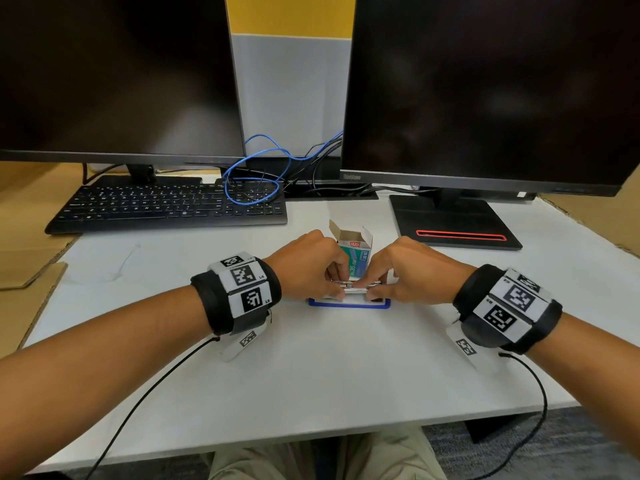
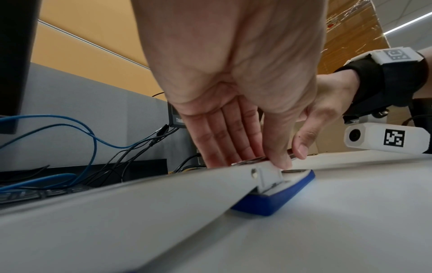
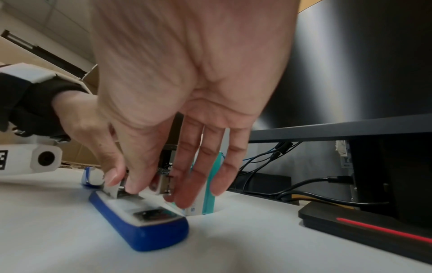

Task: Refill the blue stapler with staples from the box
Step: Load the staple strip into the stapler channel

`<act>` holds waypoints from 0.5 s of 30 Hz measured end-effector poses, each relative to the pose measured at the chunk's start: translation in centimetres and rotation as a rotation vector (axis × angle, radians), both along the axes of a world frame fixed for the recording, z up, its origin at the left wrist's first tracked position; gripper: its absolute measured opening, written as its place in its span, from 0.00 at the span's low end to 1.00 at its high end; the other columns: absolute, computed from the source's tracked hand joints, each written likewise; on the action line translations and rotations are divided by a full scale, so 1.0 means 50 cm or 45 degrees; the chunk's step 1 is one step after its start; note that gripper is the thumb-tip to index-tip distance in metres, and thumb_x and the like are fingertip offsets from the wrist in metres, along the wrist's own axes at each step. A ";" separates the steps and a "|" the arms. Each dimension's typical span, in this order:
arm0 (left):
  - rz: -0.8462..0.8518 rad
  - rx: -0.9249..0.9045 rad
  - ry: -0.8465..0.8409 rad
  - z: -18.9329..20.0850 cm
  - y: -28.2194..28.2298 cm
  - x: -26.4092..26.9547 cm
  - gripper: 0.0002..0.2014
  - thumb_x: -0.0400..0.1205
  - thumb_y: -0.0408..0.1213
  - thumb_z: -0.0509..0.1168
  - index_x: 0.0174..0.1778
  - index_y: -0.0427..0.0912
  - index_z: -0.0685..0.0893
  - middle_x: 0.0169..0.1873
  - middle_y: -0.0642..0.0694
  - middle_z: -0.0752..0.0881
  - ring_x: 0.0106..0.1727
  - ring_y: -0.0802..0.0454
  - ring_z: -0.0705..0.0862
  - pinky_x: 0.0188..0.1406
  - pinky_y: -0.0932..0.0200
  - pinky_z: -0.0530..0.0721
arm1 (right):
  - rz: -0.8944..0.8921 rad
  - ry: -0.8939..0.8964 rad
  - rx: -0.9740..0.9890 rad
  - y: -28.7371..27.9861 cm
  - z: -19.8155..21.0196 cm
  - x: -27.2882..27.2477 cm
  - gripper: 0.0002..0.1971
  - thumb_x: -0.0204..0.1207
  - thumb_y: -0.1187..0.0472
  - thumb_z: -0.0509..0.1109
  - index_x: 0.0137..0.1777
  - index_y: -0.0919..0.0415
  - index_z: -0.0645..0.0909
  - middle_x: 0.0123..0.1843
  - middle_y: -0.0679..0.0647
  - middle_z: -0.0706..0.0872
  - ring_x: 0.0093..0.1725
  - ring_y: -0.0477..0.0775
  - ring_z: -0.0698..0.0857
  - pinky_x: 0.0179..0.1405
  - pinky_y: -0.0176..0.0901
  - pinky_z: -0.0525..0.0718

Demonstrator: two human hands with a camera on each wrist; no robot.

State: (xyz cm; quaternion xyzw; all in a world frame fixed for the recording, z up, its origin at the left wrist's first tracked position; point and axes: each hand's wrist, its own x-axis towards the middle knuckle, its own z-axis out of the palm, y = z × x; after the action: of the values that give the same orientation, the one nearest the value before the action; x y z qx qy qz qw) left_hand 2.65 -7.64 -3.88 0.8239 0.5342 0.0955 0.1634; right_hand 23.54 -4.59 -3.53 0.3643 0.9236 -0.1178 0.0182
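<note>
Fingers of the left hand and right hand pinch the metal staple rail of the opened blue stapler, lying mid-bench. Just behind it stands the open staple box; keyboard and monitors sit farther back.

This is an office desk. Two dark monitors stand side by side at the back of a white desk, one marked ThinkVision, its flat black stand bearing a red stripe. A black keyboard lies under the left screen, with a blue network cable and black leads looped behind it. A grey partition panel and a yellow wall close off the back.
</note>
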 end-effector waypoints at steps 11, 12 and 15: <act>0.012 -0.071 0.144 0.010 -0.008 -0.024 0.17 0.70 0.44 0.80 0.54 0.48 0.90 0.46 0.53 0.91 0.46 0.56 0.88 0.51 0.54 0.89 | -0.055 0.088 -0.101 0.006 -0.005 0.011 0.16 0.75 0.54 0.75 0.62 0.52 0.88 0.59 0.49 0.91 0.47 0.44 0.86 0.53 0.46 0.90; 0.021 -0.057 0.189 0.013 -0.009 -0.030 0.18 0.70 0.47 0.79 0.54 0.50 0.90 0.47 0.55 0.91 0.47 0.56 0.86 0.50 0.54 0.88 | -0.056 0.083 -0.096 0.010 -0.007 0.011 0.16 0.75 0.53 0.75 0.62 0.51 0.88 0.60 0.49 0.91 0.48 0.44 0.84 0.53 0.47 0.90; 0.060 -0.068 0.384 0.017 -0.013 -0.051 0.18 0.70 0.53 0.77 0.53 0.53 0.88 0.48 0.54 0.87 0.49 0.53 0.82 0.48 0.52 0.85 | -0.064 0.086 -0.093 0.018 -0.016 0.014 0.16 0.74 0.52 0.75 0.61 0.48 0.88 0.61 0.47 0.90 0.50 0.43 0.82 0.51 0.47 0.91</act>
State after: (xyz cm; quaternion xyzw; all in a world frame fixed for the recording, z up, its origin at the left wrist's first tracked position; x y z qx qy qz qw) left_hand 0.11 -8.30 -3.06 0.8114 0.5743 -0.0397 0.1009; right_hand 24.24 -3.68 -4.34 0.3824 0.9093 -0.1641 -0.0025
